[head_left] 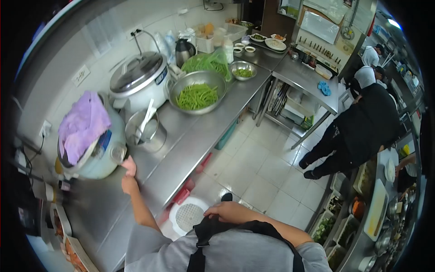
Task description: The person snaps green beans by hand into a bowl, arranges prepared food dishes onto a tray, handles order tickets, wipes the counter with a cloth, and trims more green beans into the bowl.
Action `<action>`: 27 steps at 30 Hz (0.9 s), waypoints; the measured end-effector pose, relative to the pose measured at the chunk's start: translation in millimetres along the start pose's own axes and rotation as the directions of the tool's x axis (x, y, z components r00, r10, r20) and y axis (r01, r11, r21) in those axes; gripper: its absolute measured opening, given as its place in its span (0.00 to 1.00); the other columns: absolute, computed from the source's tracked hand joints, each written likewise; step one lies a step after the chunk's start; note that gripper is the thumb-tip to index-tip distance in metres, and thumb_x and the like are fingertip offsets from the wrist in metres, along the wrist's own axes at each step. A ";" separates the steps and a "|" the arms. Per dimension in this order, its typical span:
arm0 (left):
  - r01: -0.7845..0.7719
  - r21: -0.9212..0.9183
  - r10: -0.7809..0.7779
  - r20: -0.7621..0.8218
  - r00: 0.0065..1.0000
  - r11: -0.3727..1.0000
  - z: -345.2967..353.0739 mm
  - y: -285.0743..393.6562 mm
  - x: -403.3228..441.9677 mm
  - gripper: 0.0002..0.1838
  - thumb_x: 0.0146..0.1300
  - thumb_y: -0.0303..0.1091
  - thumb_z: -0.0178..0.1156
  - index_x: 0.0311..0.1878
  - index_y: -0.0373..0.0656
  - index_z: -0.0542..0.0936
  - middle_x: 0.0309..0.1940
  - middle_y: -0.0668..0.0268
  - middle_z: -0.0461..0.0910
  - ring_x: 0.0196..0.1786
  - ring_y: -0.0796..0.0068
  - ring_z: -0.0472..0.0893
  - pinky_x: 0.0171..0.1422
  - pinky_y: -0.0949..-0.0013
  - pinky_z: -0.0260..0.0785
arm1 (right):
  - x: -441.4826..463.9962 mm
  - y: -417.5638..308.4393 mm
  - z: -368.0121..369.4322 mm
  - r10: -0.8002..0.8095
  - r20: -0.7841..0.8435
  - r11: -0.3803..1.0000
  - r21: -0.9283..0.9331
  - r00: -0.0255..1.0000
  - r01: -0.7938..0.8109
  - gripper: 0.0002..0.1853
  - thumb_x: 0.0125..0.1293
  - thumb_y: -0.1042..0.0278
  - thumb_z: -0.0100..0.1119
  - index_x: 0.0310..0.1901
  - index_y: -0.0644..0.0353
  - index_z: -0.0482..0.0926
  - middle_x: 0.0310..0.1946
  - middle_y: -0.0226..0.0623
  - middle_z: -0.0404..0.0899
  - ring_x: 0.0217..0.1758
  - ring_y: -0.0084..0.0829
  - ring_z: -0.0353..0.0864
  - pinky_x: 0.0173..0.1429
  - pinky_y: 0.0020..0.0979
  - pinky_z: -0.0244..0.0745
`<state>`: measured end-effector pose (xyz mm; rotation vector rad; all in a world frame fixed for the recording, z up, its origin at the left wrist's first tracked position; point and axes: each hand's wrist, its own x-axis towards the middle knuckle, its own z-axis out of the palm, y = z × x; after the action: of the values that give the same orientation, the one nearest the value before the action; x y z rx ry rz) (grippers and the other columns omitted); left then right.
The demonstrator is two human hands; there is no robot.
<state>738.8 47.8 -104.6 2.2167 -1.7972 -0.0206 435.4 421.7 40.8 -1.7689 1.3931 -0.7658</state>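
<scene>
My left hand (129,185) is closed on a pink cloth (130,166) at the steel counter, beside the base of a large pot (93,170) with a purple cloth (84,124) draped over it. A steel pot (156,138) with white-handled utensils stands just beyond. My right hand (222,212) is at my front, near the black apron strap (206,229), with its fingers curled; what they hold, if anything, is hidden.
A rice cooker (140,97), a steel bowl of green beans (197,97) and a smaller bowl (243,71) line the counter. A white perforated stool (188,215) stands below. At right, a person in black (371,122) bends near food trays (322,226).
</scene>
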 end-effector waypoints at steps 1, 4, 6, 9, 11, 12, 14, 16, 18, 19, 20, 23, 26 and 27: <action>0.064 0.028 -0.065 0.030 0.997 0.998 -3.3 8.3 3.8 0.23 0.68 0.49 0.46 0.46 0.40 0.81 0.42 0.52 0.82 0.47 0.49 0.80 0.50 0.50 0.72 | 7.9 4.7 -17.6 -0.038 -0.073 0.997 -0.066 0.997 0.034 0.11 0.65 0.64 0.52 0.48 0.52 0.79 0.37 0.43 0.82 0.41 0.45 0.82 0.46 0.42 0.76; 0.014 0.156 -0.046 0.199 0.979 0.988 -1.2 4.3 15.6 0.25 0.65 0.54 0.50 0.49 0.41 0.79 0.45 0.51 0.80 0.50 0.49 0.79 0.52 0.50 0.72 | 23.9 36.3 -71.7 0.004 -0.032 0.998 0.056 0.999 -0.003 0.12 0.66 0.63 0.52 0.48 0.51 0.79 0.38 0.41 0.83 0.42 0.44 0.82 0.46 0.41 0.76; 0.155 0.212 -0.195 0.181 0.964 0.965 -17.7 31.5 11.0 0.26 0.63 0.54 0.53 0.54 0.43 0.77 0.49 0.50 0.77 0.52 0.49 0.77 0.54 0.51 0.72 | 29.7 60.2 -96.5 0.014 -0.001 0.988 0.154 1.000 -0.014 0.12 0.67 0.61 0.52 0.48 0.52 0.79 0.39 0.41 0.83 0.42 0.43 0.82 0.48 0.39 0.76; 0.329 0.128 -0.332 -0.001 0.943 0.935 -62.3 115.5 -16.1 0.30 0.60 0.54 0.58 0.60 0.46 0.73 0.55 0.49 0.72 0.57 0.49 0.75 0.57 0.52 0.70 | 36.3 100.5 -148.9 0.080 -0.081 0.986 0.150 0.994 -0.067 0.13 0.65 0.60 0.53 0.48 0.52 0.80 0.38 0.42 0.83 0.40 0.42 0.82 0.48 0.38 0.76; 0.273 -0.016 -0.273 -0.095 0.957 0.962 -81.6 160.4 -26.5 0.34 0.57 0.55 0.61 0.64 0.48 0.70 0.58 0.47 0.69 0.59 0.50 0.73 0.58 0.53 0.69 | 42.5 141.3 -187.3 0.161 -0.214 0.979 0.157 0.963 -0.129 0.14 0.64 0.61 0.54 0.49 0.52 0.80 0.37 0.42 0.83 0.40 0.42 0.82 0.47 0.38 0.76; 0.132 -0.067 -0.143 -0.209 0.967 0.989 -86.7 182.5 -28.8 0.33 0.58 0.51 0.62 0.64 0.47 0.71 0.57 0.49 0.70 0.57 0.51 0.74 0.57 0.54 0.69 | 43.0 159.3 -209.7 0.160 -0.241 0.984 0.111 0.957 -0.137 0.14 0.64 0.62 0.55 0.49 0.52 0.80 0.35 0.42 0.83 0.38 0.40 0.83 0.45 0.36 0.76; -0.166 -0.196 0.073 -0.412 0.908 0.966 -108.2 252.2 -46.6 0.27 0.60 0.41 0.61 0.62 0.45 0.72 0.54 0.50 0.72 0.53 0.51 0.76 0.56 0.54 0.68 | 45.9 195.5 -256.7 0.192 -0.260 0.979 0.113 0.946 -0.168 0.14 0.64 0.64 0.56 0.50 0.53 0.80 0.32 0.38 0.82 0.35 0.33 0.82 0.43 0.33 0.75; -0.493 -0.346 0.240 -0.569 0.787 0.798 -121.7 343.9 -79.6 0.18 0.61 0.28 0.56 0.55 0.42 0.77 0.48 0.55 0.76 0.48 0.56 0.76 0.55 0.58 0.67 | 43.7 228.4 -298.2 0.263 -0.261 0.945 0.264 0.929 -0.193 0.14 0.66 0.67 0.55 0.52 0.53 0.79 0.30 0.33 0.82 0.33 0.24 0.79 0.42 0.28 0.75; -0.586 -0.633 0.335 -0.482 0.809 0.505 -105.9 433.6 -124.4 0.16 0.56 0.22 0.53 0.48 0.41 0.81 0.42 0.58 0.81 0.45 0.62 0.77 0.55 0.62 0.67 | 43.6 263.6 -337.7 0.295 -0.288 0.888 0.434 0.911 -0.150 0.14 0.68 0.68 0.53 0.54 0.55 0.78 0.31 0.31 0.81 0.34 0.20 0.78 0.43 0.25 0.75; -0.551 -0.662 0.444 -0.347 0.826 0.508 -82.2 467.4 -149.6 0.15 0.55 0.23 0.53 0.47 0.39 0.81 0.43 0.58 0.80 0.46 0.61 0.78 0.57 0.61 0.67 | 43.4 286.0 -353.6 0.304 -0.301 0.854 0.507 0.904 -0.118 0.15 0.68 0.69 0.52 0.55 0.55 0.78 0.33 0.30 0.81 0.35 0.20 0.78 0.43 0.25 0.75; -0.443 -0.721 0.584 -0.066 0.809 0.532 -72.4 502.4 -177.9 0.16 0.56 0.25 0.54 0.49 0.40 0.80 0.47 0.57 0.80 0.54 0.57 0.77 0.61 0.59 0.66 | 43.0 303.6 -369.9 0.317 -0.319 0.814 0.575 0.893 -0.083 0.15 0.69 0.69 0.52 0.56 0.56 0.77 0.34 0.30 0.80 0.36 0.19 0.78 0.44 0.24 0.75; -0.723 -0.305 0.734 -0.098 0.672 0.621 43.9 572.1 -206.8 0.32 0.59 0.37 0.59 0.65 0.35 0.66 0.67 0.51 0.64 0.72 0.54 0.60 0.77 0.55 0.45 | 41.8 334.9 -409.3 0.399 -0.250 0.742 0.654 0.882 -0.150 0.16 0.69 0.70 0.51 0.57 0.58 0.76 0.36 0.31 0.80 0.37 0.19 0.77 0.45 0.23 0.74; -0.652 -0.196 0.672 0.060 0.738 0.733 94.2 640.9 -247.2 0.37 0.59 0.43 0.61 0.67 0.32 0.63 0.71 0.49 0.58 0.75 0.53 0.53 0.77 0.56 0.44 | 48.3 336.6 -431.7 0.397 -0.148 0.739 0.637 0.906 -0.220 0.16 0.71 0.71 0.48 0.58 0.60 0.74 0.38 0.32 0.79 0.40 0.20 0.78 0.48 0.23 0.74; -0.713 -0.415 0.784 0.003 0.620 0.565 124.6 654.8 -255.6 0.33 0.58 0.44 0.62 0.63 0.35 0.68 0.68 0.50 0.61 0.72 0.53 0.59 0.76 0.56 0.47 | 49.3 336.0 -441.2 0.387 -0.144 0.738 0.640 0.911 -0.212 0.15 0.71 0.71 0.49 0.57 0.61 0.75 0.38 0.31 0.79 0.40 0.20 0.77 0.47 0.23 0.74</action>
<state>32.1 147.7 -116.7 1.0611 -2.4580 -0.3773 -91.2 246.0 -0.8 -0.9206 1.3475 -1.1502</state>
